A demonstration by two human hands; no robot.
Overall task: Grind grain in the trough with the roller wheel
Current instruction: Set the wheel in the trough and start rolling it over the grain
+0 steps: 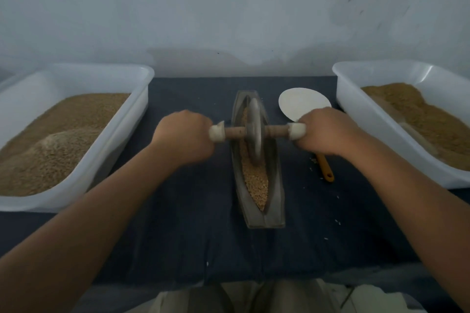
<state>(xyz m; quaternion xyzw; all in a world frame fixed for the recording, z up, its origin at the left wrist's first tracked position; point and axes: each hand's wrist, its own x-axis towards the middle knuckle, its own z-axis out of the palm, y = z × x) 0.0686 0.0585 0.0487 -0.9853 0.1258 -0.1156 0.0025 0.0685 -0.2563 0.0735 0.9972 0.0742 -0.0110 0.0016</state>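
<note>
The roller wheel (255, 132) is standing upright in the narrow trough (276, 185), a little beyond its middle, and its rim is pressing into the grain (255, 183) there. It is looking like a heavy, stiff disc of metal or stone, so it is probably needing steady downward weight. Its thin edge may be tipping sideways if one side gets more push.

The good place to hold is the wooden axle (276, 131) at its two pale ends. The left hand (184, 133) and the right hand (328, 131) are gripping exactly there, with the fingers (203, 124) clamped round the ends.

The trough is lying lengthwise on the dark surface (190, 211) between two white tubs. The left tub (119, 142) is holding a large left heap (63, 134) of similar grain, and the right tub (361, 119) is holding a lower, sloping right heap (419, 119). A white scoop (302, 104) is lying just right of the trough, partly under the right hand.
</note>
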